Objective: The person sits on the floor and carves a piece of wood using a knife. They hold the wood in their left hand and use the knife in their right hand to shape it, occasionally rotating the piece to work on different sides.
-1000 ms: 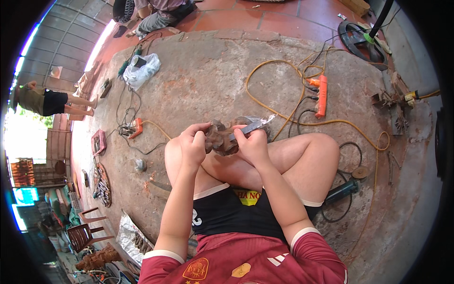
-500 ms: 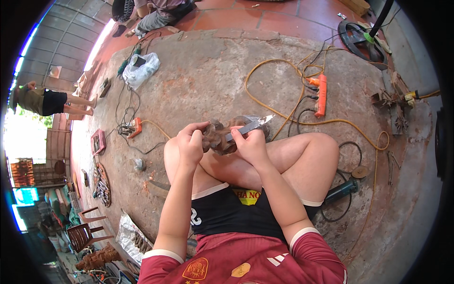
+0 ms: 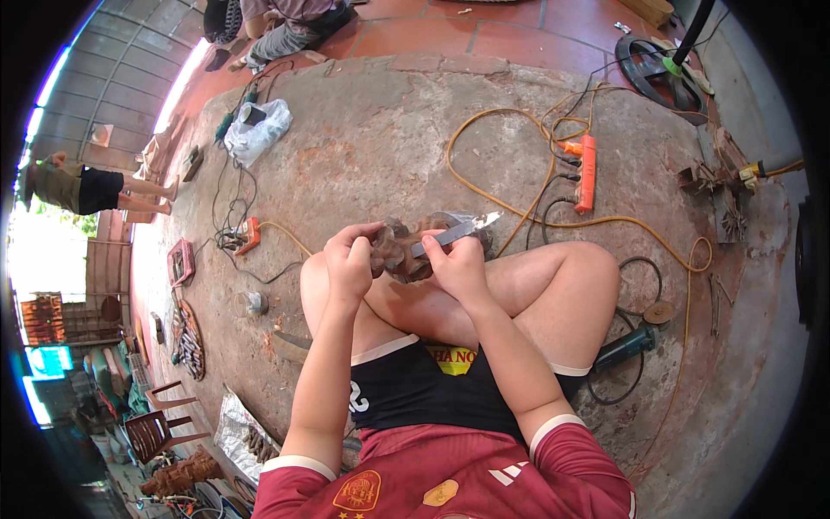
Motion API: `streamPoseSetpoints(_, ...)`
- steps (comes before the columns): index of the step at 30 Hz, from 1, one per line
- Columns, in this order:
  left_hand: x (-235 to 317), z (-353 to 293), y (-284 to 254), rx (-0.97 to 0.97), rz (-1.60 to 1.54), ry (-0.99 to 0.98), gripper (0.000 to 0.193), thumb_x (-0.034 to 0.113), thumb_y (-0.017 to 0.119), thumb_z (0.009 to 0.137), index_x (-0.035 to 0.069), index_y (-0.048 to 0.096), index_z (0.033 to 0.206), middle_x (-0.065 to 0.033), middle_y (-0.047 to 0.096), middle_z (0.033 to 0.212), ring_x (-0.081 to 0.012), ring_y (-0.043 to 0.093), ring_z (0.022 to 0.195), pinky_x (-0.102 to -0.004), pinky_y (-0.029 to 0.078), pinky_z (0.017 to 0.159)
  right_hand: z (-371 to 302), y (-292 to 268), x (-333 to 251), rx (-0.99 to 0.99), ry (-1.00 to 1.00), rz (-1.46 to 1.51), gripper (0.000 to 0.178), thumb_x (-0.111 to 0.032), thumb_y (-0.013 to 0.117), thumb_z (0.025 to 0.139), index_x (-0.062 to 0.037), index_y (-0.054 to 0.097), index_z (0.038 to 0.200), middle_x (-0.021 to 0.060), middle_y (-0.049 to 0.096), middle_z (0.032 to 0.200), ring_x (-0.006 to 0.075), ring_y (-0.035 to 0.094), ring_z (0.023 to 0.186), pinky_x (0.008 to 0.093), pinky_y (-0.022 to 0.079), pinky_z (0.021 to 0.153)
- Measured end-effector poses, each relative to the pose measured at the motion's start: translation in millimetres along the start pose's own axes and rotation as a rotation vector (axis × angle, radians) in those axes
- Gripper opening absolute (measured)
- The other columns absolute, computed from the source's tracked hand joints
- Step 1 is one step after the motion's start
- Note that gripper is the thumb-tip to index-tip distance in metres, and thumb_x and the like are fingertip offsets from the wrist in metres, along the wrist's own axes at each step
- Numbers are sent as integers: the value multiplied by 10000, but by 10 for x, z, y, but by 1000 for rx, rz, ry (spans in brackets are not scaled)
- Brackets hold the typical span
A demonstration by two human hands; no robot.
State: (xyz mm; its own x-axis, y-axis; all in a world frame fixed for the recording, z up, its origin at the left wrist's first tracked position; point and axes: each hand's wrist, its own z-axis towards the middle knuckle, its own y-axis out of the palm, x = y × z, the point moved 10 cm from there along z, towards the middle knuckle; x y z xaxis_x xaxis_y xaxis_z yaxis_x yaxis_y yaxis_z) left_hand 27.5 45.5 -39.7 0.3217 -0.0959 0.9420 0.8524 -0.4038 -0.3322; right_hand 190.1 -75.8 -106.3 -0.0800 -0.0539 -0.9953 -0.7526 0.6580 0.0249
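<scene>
Over my crossed legs I hold a small dark brown wood carving (image 3: 403, 249) with a knobbly, rounded surface. My left hand (image 3: 348, 266) is closed on its left end, fingers over the top. In my right hand (image 3: 461, 272) is a flat grey metal blade (image 3: 451, 234), gripped with the thumb along it. The blade slants up to the right across the carving, its bright pointed tip beyond the hand. Whether its near end touches the wood is hidden by my thumb. Something greyish, partly covered, shows behind the blade.
An orange power strip (image 3: 585, 173) with a looping yellow cord lies ahead to the right. A green power tool (image 3: 624, 350) rests by my right knee. Left are a plastic bag (image 3: 258, 131), another orange socket block (image 3: 248, 235) and a tool roll (image 3: 188, 339). Two other people are farther off.
</scene>
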Motion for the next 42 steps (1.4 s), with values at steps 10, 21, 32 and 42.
streamPoseSetpoints(10,28,28,14,-8,41,42,363,68,453,795,-60,718,1007,-88,684,777,-110,565,648,-254,473,608,7,72,14,-94,25,57,221,-188,688,857,13,729,938,118,701,703,157,654,613,313,507,592)
streamPoseSetpoints(21,42,53,10,1,26,32,367,72,450,798,-64,720,1007,-82,681,788,-112,559,668,-251,466,621,-98,82,-115,-99,73,74,211,-163,684,879,25,711,971,61,684,703,90,606,612,271,480,561)
streamPoseSetpoints(32,41,43,-3,12,7,19,369,74,444,803,-64,719,1007,-71,654,745,-108,563,644,-246,457,581,-268,65,-91,126,-63,169,167,-111,638,912,23,694,995,52,699,854,94,618,777,258,497,700)
streamPoseSetpoints(42,-52,73,15,-15,76,-6,412,107,425,802,-71,709,1042,-108,708,901,-123,585,766,-244,456,700,-289,48,-200,166,-128,118,156,-124,648,893,20,694,932,103,712,824,172,671,761,300,519,705)
